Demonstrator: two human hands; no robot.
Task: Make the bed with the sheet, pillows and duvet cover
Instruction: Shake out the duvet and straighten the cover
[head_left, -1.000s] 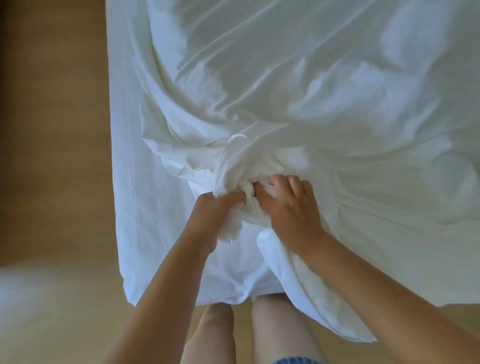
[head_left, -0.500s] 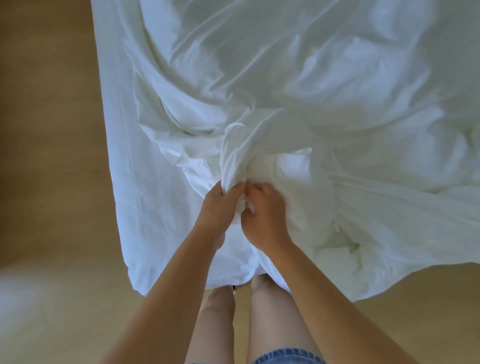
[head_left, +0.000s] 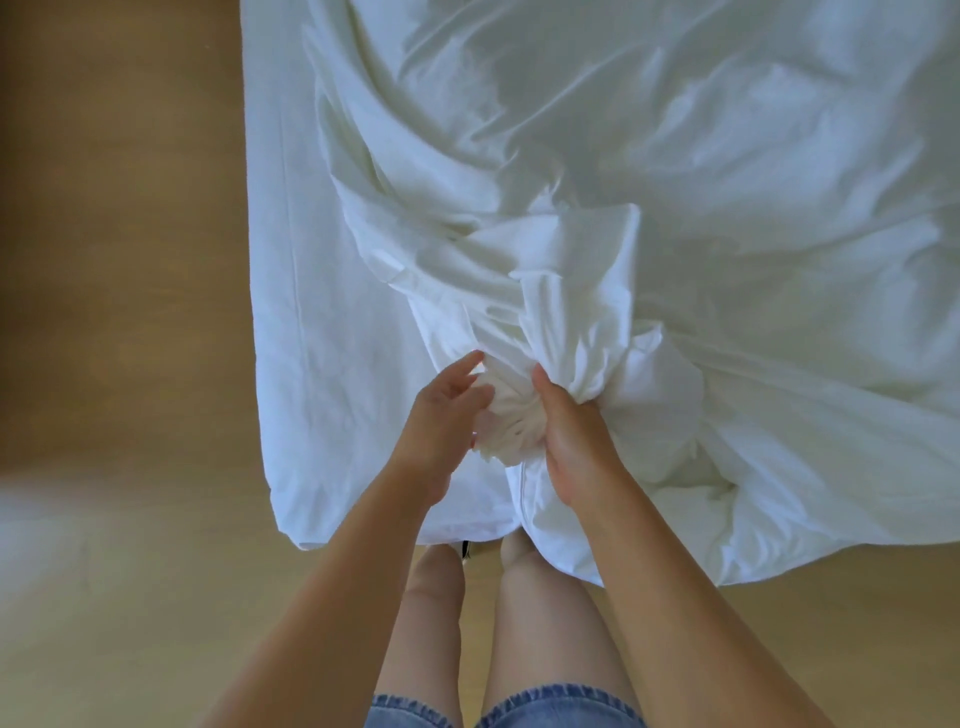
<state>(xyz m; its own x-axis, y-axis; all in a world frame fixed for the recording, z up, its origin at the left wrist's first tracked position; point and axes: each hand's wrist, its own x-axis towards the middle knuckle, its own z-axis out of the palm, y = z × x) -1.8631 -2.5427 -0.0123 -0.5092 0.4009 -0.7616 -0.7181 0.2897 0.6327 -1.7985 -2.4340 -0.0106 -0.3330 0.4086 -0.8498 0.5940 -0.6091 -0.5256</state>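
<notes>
Fingers of right hand clench crumpled white duvet cover; left hand spread, perhaps touching.

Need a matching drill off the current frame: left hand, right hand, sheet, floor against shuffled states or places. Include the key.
Column 1
1. left hand
2. right hand
3. sheet
4. floor

Column 2
A. lies flat, left of the bunched cloth
B. grips a bunch of the duvet cover
C. tan, along the frame's left side
D. fingers extended, gripping nothing

Pairs: 1-D, 2-B, 3-A, 4-C
</notes>
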